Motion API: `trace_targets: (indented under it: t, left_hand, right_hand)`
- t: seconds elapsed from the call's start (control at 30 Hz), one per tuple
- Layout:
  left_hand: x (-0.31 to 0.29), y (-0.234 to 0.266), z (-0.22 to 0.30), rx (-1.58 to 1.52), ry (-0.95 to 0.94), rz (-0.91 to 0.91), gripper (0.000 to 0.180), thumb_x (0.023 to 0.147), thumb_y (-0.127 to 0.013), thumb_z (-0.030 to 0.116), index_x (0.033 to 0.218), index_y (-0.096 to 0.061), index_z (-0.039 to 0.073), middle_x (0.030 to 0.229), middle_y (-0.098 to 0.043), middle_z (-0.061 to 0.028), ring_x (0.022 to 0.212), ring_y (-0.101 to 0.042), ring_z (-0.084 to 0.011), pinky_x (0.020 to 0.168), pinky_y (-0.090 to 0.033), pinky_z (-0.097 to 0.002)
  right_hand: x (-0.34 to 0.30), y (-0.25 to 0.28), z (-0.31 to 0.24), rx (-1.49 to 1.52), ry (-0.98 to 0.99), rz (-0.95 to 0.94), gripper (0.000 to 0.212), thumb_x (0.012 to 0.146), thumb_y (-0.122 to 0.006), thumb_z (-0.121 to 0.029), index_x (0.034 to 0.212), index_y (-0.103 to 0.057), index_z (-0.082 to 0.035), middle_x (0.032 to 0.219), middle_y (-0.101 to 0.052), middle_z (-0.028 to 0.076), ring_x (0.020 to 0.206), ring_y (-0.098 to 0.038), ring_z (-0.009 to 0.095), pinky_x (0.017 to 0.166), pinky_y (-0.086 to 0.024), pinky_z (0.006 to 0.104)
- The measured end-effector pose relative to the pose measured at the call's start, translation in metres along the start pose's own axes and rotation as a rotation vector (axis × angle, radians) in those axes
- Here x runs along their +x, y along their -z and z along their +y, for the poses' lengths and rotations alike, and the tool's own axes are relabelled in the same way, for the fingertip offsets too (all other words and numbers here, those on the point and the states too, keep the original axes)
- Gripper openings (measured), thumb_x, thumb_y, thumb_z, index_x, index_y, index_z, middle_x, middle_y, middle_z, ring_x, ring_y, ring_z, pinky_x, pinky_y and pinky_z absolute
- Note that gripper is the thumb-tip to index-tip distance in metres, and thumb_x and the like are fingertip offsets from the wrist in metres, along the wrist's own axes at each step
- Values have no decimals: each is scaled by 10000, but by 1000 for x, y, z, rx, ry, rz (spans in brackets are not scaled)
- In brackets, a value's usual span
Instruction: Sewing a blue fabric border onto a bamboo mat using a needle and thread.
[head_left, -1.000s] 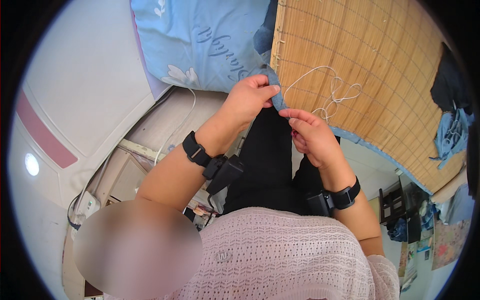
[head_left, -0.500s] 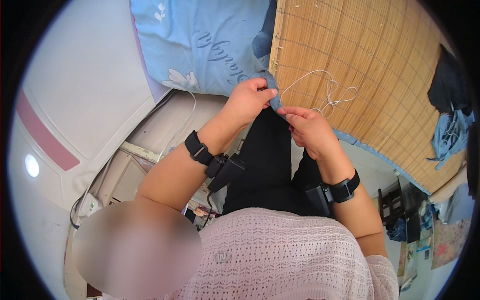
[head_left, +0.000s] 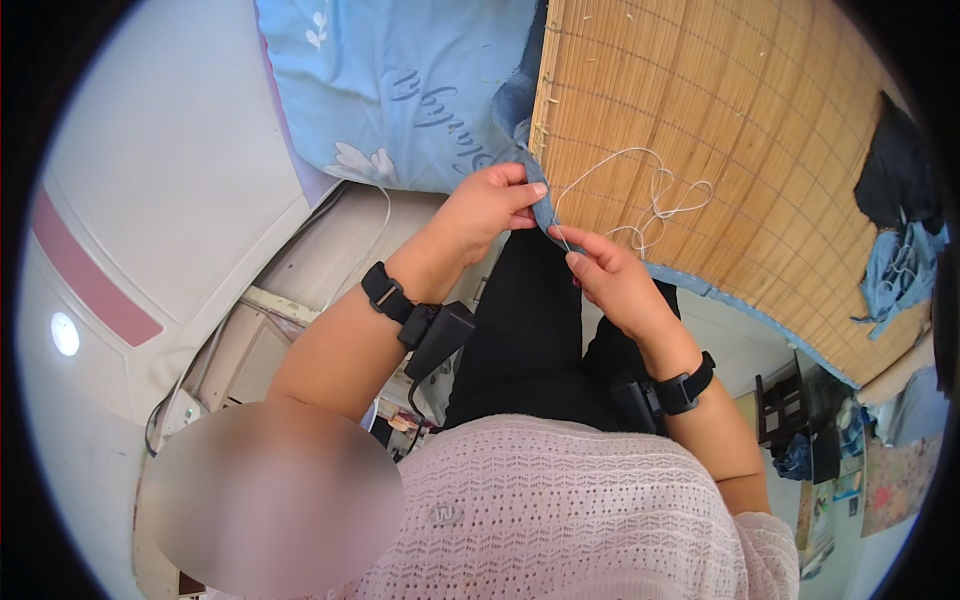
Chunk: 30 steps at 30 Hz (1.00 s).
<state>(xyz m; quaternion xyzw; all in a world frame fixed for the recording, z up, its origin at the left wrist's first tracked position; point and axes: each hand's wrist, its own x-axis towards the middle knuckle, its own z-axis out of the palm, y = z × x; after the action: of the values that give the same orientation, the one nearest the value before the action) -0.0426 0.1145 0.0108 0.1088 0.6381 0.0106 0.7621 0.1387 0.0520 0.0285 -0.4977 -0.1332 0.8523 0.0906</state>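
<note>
While your left hand [head_left: 503,203] is nearly closed, its thumb and curled fingers pinch the upper stretch of a narrow denim strip [head_left: 540,205]. Your right hand [head_left: 612,282] sits lower and farther right, fingers bent, its thumb and forefinger narrowed on the strip's lower end; a thin pale line reaches those fingertips, too fine for you to tell whether it is thread or needle.

The denim strip lies between your two hands, touching both, just beside the left edge of the bamboo mat [head_left: 740,130] and above your black trousers [head_left: 520,320]. White thread [head_left: 640,150] loops over the mat near that edge, close to your right hand. Blue printed bedding [head_left: 400,120] spreads beyond your left hand, and toward the mat's right edge, well apart from you, lie a black cloth [head_left: 897,180] and blue fabric scraps [head_left: 892,275].
</note>
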Motion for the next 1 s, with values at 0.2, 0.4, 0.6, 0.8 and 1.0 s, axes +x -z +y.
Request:
trace_targets:
  t: [0.2,0.4,0.6,0.8,1.0]
  left_hand:
    - [-2,-1,4,31,56,15,173,862,-483,156,988,-553,60,897,-596,-23,800,-570,-102,733,-467,-247]
    - [-1,-1,4,26,57,11,168,865,-479,159,983,-554,65,889,-597,-19,802,-569,-99,732,-468,-250]
    - [0,0,3,7,51,4,164,864,-480,152,977,-553,59,891,-599,-24,805,-574,-104,736,-471,-255]
    - [-2,-2,3,1,47,8,162,860,-484,149,976,-553,60,892,-599,-21,797,-573,-102,735,-468,-249]
    - [-6,-4,6,75,24,45,155,833,-538,175,934,-581,65,834,-600,-4,703,-528,-74,664,-423,-212]
  right_hand:
    - [1,1,-2,-29,-16,-7,307,856,-484,-113,1159,-531,-92,661,-461,-35,649,-446,63,631,-402,207]
    - [1,3,-6,-37,-29,-22,312,854,-485,-110,1163,-528,-98,658,-457,-33,645,-446,66,638,-406,208]
    - [2,2,3,-22,4,-9,307,856,-483,-105,1160,-529,-107,649,-447,-34,645,-443,67,632,-404,209]
    - [6,2,5,-17,6,-1,309,862,-460,-104,1161,-535,-126,659,-442,-79,588,-397,17,504,-330,152]
    - [10,-4,-5,-42,-47,46,282,862,-454,-114,1123,-556,-93,632,-428,-81,547,-387,17,473,-317,159]
